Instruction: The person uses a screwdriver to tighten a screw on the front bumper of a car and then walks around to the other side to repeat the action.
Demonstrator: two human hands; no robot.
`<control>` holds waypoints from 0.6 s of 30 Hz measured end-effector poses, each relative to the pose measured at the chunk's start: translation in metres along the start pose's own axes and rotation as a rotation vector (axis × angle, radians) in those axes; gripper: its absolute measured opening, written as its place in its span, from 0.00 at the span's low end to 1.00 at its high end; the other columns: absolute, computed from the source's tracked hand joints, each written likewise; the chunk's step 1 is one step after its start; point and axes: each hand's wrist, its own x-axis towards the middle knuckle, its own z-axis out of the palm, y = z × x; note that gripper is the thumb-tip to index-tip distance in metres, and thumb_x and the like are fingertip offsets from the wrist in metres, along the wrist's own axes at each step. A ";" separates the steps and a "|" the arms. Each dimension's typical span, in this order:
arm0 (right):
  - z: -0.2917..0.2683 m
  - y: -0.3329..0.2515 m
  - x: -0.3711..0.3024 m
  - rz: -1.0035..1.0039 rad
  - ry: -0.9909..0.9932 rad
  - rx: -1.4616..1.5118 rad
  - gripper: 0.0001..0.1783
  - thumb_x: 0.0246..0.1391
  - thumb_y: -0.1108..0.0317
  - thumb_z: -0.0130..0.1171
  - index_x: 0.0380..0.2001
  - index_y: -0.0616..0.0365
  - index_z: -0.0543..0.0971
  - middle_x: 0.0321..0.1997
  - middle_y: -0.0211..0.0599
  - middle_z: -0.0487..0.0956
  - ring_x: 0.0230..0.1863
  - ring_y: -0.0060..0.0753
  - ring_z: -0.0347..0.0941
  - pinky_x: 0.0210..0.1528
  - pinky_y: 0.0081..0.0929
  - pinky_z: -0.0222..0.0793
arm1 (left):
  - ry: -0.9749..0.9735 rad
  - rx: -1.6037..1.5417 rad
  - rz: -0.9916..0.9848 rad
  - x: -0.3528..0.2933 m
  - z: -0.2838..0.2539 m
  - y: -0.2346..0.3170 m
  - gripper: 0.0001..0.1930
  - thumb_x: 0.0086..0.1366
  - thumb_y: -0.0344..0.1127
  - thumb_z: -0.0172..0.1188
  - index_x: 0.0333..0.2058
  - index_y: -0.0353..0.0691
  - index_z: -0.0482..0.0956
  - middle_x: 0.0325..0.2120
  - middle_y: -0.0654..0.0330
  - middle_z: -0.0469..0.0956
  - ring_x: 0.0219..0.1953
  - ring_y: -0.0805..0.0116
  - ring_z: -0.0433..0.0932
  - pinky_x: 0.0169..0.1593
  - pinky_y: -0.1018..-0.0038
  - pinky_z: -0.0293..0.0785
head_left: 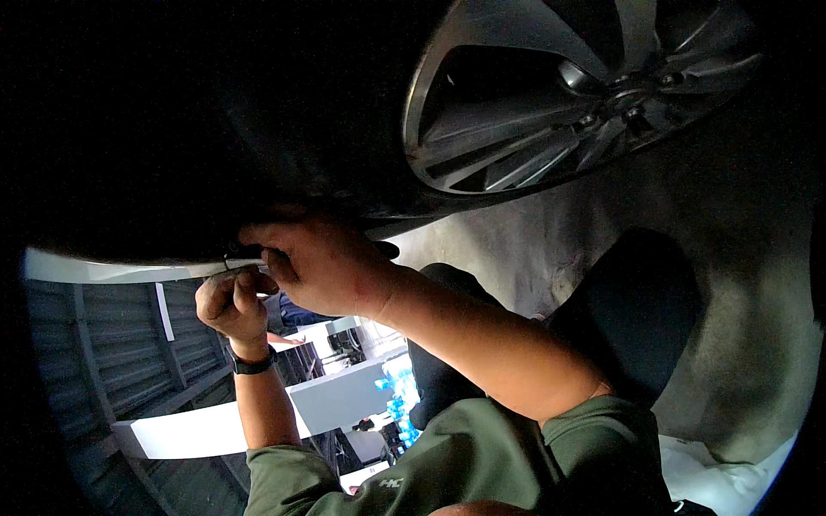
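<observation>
Both hands worked at the dark tyre (284, 129) beside the alloy wheel (551, 95). The right hand (323, 267) pinched a thin white strip (245, 263); the left hand (231, 301) curled its fingers tight around a small tool, hard to identify.

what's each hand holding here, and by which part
Both hands pinch a small, thin pale piece against the dark tyre: left hand from below, right hand by its right end.
</observation>
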 end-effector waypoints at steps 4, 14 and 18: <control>-0.004 -0.006 0.001 0.116 -0.119 0.074 0.16 0.61 0.71 0.58 0.51 0.56 0.81 0.47 0.47 0.80 0.47 0.47 0.81 0.48 0.41 0.78 | 0.001 0.020 0.026 -0.002 -0.002 -0.005 0.17 0.68 0.37 0.59 0.23 0.33 0.84 0.20 0.59 0.84 0.21 0.69 0.79 0.27 0.72 0.71; -0.004 -0.013 0.003 0.167 -0.121 0.091 0.12 0.61 0.73 0.57 0.48 0.58 0.81 0.43 0.49 0.81 0.47 0.48 0.81 0.48 0.42 0.77 | -0.045 -0.033 0.017 -0.004 -0.003 -0.011 0.14 0.66 0.34 0.63 0.25 0.28 0.83 0.23 0.57 0.85 0.24 0.70 0.81 0.30 0.74 0.75; -0.008 -0.011 0.003 0.160 -0.185 0.115 0.12 0.59 0.75 0.57 0.46 0.61 0.80 0.41 0.52 0.81 0.47 0.53 0.80 0.48 0.44 0.77 | -0.012 -0.086 -0.019 -0.003 0.004 -0.007 0.12 0.65 0.32 0.63 0.25 0.28 0.83 0.23 0.57 0.85 0.24 0.71 0.80 0.29 0.74 0.74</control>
